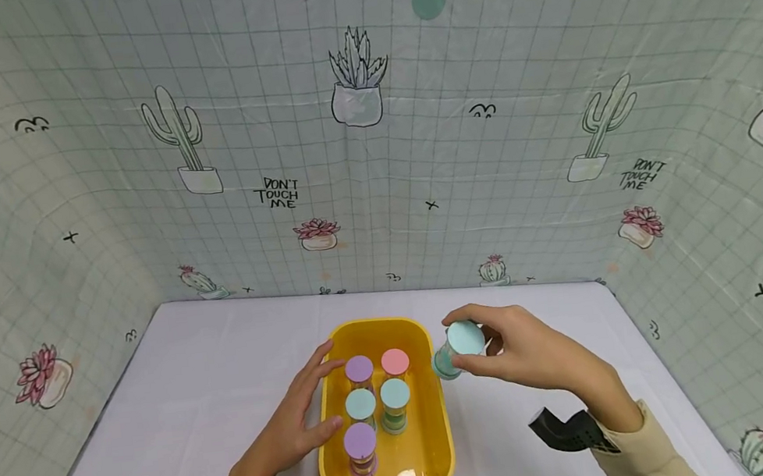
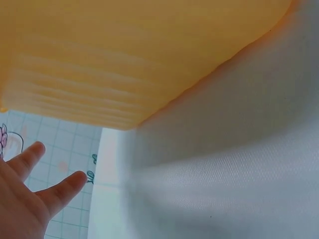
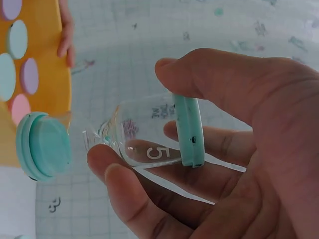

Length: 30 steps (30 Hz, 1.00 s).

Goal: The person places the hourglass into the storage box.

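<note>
My right hand (image 1: 517, 348) holds a sand timer with mint-green caps (image 1: 466, 338), tilted beside the right rim of a yellow tray (image 1: 446, 450). In the right wrist view, thumb and fingers grip the clear glass and one cap of this timer (image 3: 189, 134); a white "5" shows on the glass. My left hand (image 1: 293, 425) is at the tray's left rim with fingers spread, its thumb reaching over the edge. Inside the tray stand a pink timer (image 1: 395, 361), two mint-green timers (image 1: 395, 395) and two purple timers (image 1: 360, 440).
The tray rests on a white-covered table (image 1: 184, 425). Behind and at both sides hangs a gridded cloth (image 1: 415, 163) printed with cacti. Black straps with camera mounts (image 1: 566, 430) sit on the wrists.
</note>
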Each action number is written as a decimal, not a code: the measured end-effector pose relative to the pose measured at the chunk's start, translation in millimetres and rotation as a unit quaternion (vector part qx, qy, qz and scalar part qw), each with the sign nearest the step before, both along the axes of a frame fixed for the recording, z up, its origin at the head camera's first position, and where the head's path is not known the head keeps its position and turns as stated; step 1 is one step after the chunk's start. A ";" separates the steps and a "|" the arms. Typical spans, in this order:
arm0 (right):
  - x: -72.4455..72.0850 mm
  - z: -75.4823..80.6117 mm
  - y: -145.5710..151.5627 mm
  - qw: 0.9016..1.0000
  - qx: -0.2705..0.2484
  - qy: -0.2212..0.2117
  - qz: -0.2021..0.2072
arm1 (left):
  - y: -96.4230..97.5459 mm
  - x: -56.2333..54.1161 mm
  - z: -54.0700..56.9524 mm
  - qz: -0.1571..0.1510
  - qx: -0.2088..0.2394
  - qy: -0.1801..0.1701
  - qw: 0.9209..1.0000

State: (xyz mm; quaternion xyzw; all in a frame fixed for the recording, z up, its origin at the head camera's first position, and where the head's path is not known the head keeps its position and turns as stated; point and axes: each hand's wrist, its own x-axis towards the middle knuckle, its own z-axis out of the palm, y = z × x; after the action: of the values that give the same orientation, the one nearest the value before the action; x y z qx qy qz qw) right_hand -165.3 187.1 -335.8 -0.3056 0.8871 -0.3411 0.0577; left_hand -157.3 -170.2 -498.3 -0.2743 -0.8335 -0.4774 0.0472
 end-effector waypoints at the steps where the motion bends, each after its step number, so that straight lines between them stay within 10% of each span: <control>1: -0.2 3.5 -3.4 1.000 0.002 -0.003 0.009 | -0.1 0.0 0.0 -0.001 0.000 0.001 1.000; 17: -2.0 17.0 -47.8 0.989 0.042 -0.067 0.122 | -0.1 -0.4 4.3 -0.003 -0.011 -0.005 1.000; 30: -2.2 -11.2 -76.9 0.973 0.093 -0.087 0.192 | -0.4 0.5 3.5 -0.008 -0.008 -0.006 1.000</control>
State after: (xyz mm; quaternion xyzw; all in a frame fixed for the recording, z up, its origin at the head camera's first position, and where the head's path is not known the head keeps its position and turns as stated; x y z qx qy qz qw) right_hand -167.5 110.2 -346.9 -0.4321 0.8315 -0.2649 0.2275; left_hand -156.8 -170.7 -494.8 -0.2785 -0.8353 -0.4726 0.0358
